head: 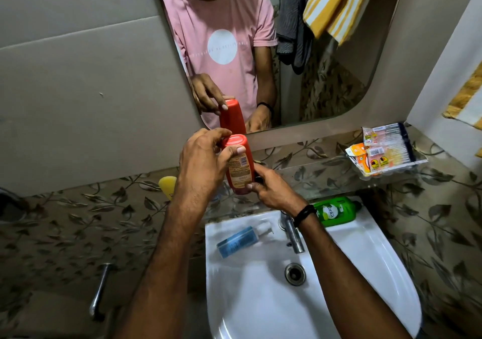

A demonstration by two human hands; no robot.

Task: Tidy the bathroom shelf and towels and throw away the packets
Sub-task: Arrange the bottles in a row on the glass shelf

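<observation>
Two grips hold the red bottle (241, 169): left hand (200, 161) at top, right hand (273, 190) at bottom.

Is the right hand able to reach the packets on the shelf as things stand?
Probably not yet: the right hand grips the red bottle low down, the left hand its top. Nothing stands between it and the packets, so once freed the way looks open.

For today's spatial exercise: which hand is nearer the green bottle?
Right. The right hand grips the red bottle low down, close to the green bottle; the left hand holds its top, farther away.
</observation>
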